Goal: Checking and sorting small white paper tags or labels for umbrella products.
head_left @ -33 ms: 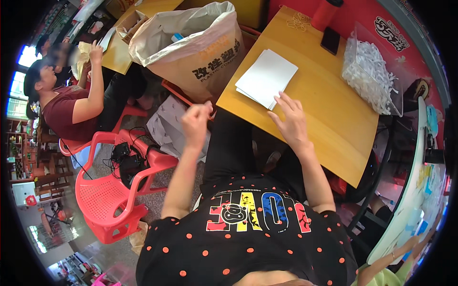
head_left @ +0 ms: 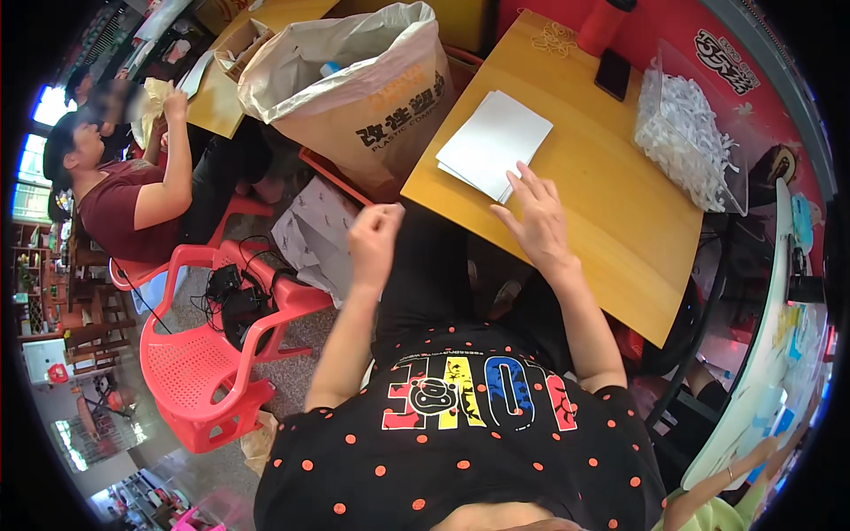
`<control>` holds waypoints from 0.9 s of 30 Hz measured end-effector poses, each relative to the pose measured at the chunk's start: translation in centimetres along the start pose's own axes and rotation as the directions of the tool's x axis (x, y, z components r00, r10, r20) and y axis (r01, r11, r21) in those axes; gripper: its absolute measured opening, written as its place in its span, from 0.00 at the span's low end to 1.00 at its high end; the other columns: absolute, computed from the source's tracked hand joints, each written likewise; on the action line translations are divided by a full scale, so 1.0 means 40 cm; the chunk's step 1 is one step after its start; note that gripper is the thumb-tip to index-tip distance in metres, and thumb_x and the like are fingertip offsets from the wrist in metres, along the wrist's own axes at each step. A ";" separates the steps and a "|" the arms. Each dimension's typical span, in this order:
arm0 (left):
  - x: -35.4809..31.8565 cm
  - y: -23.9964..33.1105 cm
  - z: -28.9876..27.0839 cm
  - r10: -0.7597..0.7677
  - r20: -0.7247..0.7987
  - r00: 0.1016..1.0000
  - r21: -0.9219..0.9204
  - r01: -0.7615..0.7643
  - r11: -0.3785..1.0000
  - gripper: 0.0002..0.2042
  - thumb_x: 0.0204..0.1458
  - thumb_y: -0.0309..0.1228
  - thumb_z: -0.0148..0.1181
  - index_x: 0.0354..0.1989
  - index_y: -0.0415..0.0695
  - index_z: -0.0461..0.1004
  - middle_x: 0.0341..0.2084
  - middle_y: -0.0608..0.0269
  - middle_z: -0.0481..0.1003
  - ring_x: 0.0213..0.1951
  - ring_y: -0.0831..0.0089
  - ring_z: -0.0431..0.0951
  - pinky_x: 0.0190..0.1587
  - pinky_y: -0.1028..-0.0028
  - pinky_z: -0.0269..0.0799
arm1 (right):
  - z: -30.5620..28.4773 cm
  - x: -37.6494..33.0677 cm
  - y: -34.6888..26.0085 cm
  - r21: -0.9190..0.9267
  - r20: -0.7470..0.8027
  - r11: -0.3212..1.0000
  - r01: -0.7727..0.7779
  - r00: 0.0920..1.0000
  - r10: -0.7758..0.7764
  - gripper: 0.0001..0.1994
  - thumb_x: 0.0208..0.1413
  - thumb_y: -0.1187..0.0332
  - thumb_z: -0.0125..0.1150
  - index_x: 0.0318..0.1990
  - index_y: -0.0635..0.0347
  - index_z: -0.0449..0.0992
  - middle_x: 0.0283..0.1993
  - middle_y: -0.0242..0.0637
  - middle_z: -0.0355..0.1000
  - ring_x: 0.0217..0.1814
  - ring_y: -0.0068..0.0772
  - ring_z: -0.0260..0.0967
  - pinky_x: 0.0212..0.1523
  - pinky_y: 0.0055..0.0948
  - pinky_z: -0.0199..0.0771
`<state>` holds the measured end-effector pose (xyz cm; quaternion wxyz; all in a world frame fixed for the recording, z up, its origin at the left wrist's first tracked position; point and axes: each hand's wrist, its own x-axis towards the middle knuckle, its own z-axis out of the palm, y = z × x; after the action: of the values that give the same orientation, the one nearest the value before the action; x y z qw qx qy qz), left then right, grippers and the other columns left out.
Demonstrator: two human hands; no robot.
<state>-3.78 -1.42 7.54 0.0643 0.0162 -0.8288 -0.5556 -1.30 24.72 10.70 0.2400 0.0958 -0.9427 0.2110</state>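
Observation:
A small stack of white paper sheets (head_left: 496,144) lies on the yellow table (head_left: 611,239), its edges slightly uneven. My right hand (head_left: 537,217) is open at the near right corner of the stack, with its fingertips at the paper's edge and its thumb apart. Left of the table's near corner, my left hand (head_left: 374,241) is closed in the air above the floor, fingers curled in. Whatever it may hold is hidden.
A large woven sack (head_left: 354,97) stands left of the table. At the table's far side are rubber bands (head_left: 554,39), a red bottle (head_left: 604,26), a phone (head_left: 613,74) and a clear bin of white strips (head_left: 682,133). A red plastic chair (head_left: 199,354) and another person (head_left: 133,199) are at left.
My left hand has shifted a little down and to the right, still closed. My right hand has barely moved at the paper's corner.

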 end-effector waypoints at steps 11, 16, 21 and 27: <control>-0.169 -0.143 0.090 -0.159 0.168 0.973 0.623 0.020 0.782 0.52 0.37 0.52 0.69 0.69 0.47 0.44 0.64 0.38 0.50 0.64 0.45 0.53 0.63 0.54 0.52 | 0.079 -0.006 0.031 -0.295 0.090 0.919 0.262 0.965 -0.247 0.14 0.49 0.69 0.58 0.43 0.65 0.74 0.50 0.41 0.72 0.38 0.31 0.69 0.36 0.30 0.65; -0.171 -0.147 0.098 -0.159 0.180 0.971 0.626 0.012 0.779 0.52 0.37 0.51 0.69 0.69 0.48 0.44 0.64 0.38 0.50 0.63 0.44 0.55 0.63 0.54 0.53 | 0.083 0.002 0.027 -0.213 -0.048 0.937 0.278 0.955 -0.294 0.08 0.45 0.73 0.57 0.35 0.62 0.74 0.43 0.35 0.74 0.33 0.29 0.69 0.34 0.29 0.65; -0.169 -0.143 0.095 -0.164 0.194 0.967 0.616 0.009 0.788 0.53 0.37 0.50 0.69 0.69 0.47 0.42 0.64 0.38 0.48 0.63 0.43 0.54 0.63 0.54 0.52 | 0.080 -0.007 0.033 -0.034 -0.010 0.982 0.185 0.983 -0.185 0.06 0.45 0.76 0.55 0.32 0.59 0.74 0.39 0.34 0.73 0.33 0.31 0.69 0.34 0.28 0.65; -0.123 -0.129 0.084 -0.169 0.240 0.956 -0.086 0.195 0.977 0.32 0.51 0.42 0.62 0.61 0.36 0.61 0.58 0.43 0.63 0.60 0.53 0.64 0.61 0.57 0.59 | 0.002 -0.023 -0.014 0.071 -0.089 0.984 0.161 0.984 -0.154 0.10 0.44 0.77 0.56 0.36 0.61 0.76 0.38 0.37 0.72 0.37 0.35 0.71 0.37 0.30 0.69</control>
<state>0.44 0.17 1.07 -0.0834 0.0241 -0.7943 -0.6013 -0.37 24.24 10.38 0.2909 0.1705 -0.9124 0.2318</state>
